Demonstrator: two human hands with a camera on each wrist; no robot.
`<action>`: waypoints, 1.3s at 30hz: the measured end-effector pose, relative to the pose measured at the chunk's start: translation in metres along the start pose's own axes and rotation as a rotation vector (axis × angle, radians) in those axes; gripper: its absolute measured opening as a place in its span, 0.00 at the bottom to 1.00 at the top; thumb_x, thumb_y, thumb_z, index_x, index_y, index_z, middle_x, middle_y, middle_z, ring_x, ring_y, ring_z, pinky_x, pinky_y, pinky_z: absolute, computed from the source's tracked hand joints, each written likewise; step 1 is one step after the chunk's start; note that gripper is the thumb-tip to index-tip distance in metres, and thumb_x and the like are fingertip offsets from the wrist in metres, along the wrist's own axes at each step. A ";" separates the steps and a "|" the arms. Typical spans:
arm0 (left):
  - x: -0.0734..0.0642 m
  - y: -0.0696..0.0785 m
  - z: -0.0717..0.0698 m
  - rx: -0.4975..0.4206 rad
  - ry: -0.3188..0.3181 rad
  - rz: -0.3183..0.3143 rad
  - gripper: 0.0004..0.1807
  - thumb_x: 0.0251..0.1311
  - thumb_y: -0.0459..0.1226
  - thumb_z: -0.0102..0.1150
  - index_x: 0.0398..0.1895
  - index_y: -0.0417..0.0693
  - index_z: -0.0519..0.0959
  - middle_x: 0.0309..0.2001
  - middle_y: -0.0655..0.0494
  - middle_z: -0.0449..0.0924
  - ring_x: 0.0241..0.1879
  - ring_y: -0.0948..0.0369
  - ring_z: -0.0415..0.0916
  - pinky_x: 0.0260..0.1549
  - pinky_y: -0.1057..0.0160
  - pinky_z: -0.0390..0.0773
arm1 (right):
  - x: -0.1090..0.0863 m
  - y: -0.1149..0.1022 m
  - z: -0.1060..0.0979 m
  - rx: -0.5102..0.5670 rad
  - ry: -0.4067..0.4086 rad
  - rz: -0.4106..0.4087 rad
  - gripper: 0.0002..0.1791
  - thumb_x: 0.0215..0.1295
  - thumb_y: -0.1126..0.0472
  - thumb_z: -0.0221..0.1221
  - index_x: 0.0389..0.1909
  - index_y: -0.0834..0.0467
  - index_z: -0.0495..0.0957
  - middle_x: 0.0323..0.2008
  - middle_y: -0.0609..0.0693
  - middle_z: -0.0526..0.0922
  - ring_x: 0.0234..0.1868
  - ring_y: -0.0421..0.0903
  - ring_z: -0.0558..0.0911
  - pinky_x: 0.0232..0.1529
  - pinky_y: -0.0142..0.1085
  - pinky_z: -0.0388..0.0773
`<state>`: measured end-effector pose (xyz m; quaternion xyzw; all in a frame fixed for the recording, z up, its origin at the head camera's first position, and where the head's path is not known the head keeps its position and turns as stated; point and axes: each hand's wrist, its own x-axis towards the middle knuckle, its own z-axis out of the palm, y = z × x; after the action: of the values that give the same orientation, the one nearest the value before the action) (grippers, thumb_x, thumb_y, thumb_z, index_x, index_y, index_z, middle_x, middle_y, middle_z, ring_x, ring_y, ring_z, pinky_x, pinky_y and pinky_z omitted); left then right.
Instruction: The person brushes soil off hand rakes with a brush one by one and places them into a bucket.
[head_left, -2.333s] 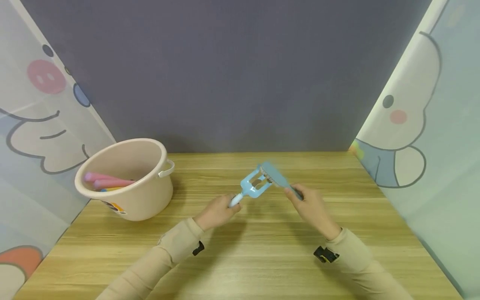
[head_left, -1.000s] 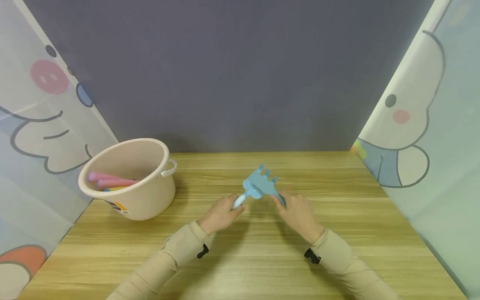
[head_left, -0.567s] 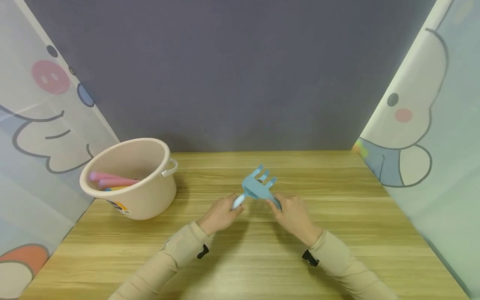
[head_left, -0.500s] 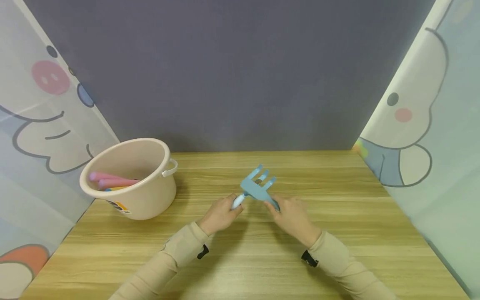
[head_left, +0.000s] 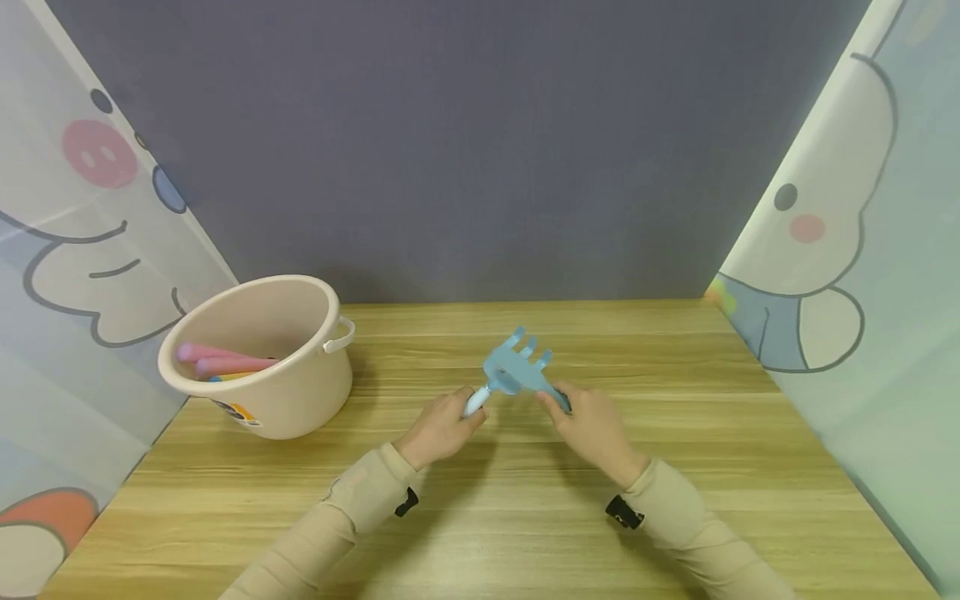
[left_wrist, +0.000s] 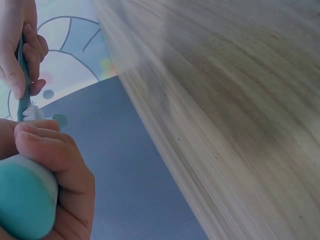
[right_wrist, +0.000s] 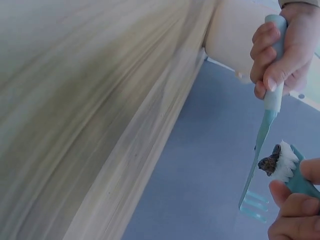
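Observation:
My left hand [head_left: 438, 429] grips the pale handle of a light-blue hand fork [right_wrist: 253, 167], held above the wooden table [head_left: 480, 533] with its tines pointing away. The right hand [head_left: 597, 429] pinches a blue brush [head_left: 531, 373], which overlaps the fork's head in the head view, leaving the tine tips showing beyond it. White bristles [right_wrist: 286, 162] face the flat of the fork in the right wrist view. A dark brown lump [right_wrist: 269, 161] sits at the bristle tips, close to the fork. In the left wrist view the fingers hide most of the fork.
A cream bucket [head_left: 315, 396] stands at the table's left, holding pink rods [head_left: 232, 365] and something yellow. Behind the table rises a dark grey panel [head_left: 480, 150]. Cartoon-printed sheets [head_left: 825, 250] border both sides.
The brush moved from the tine ends back onto the fork's head, shifted left across it, and has now slid slightly right again. My left hand holds the fork nearly still.

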<state>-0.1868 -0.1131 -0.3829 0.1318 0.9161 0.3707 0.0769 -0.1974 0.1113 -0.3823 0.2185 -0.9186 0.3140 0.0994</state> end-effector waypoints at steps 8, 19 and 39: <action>0.000 0.001 0.001 0.018 -0.005 0.009 0.08 0.63 0.37 0.50 0.37 0.39 0.72 0.18 0.58 0.64 0.13 0.66 0.58 0.09 0.74 0.59 | 0.002 0.011 -0.004 -0.048 0.067 0.054 0.18 0.64 0.55 0.54 0.42 0.69 0.78 0.10 0.45 0.66 0.07 0.33 0.55 0.07 0.24 0.54; -0.002 0.002 0.002 0.024 -0.009 0.028 0.09 0.63 0.37 0.50 0.37 0.38 0.72 0.18 0.57 0.64 0.13 0.66 0.59 0.09 0.74 0.60 | 0.001 0.014 -0.002 -0.129 0.102 0.009 0.16 0.63 0.55 0.56 0.37 0.66 0.78 0.08 0.42 0.62 0.07 0.31 0.53 0.06 0.25 0.53; -0.003 -0.001 0.000 0.005 -0.006 0.016 0.10 0.64 0.36 0.49 0.39 0.36 0.72 0.19 0.56 0.65 0.13 0.65 0.59 0.09 0.74 0.60 | -0.003 -0.004 0.004 -0.152 0.056 -0.063 0.10 0.60 0.56 0.59 0.31 0.61 0.79 0.09 0.39 0.62 0.08 0.32 0.55 0.08 0.22 0.53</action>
<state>-0.1836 -0.1147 -0.3836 0.1403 0.9158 0.3684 0.0765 -0.1930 0.1072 -0.3839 0.2304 -0.9292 0.2461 0.1513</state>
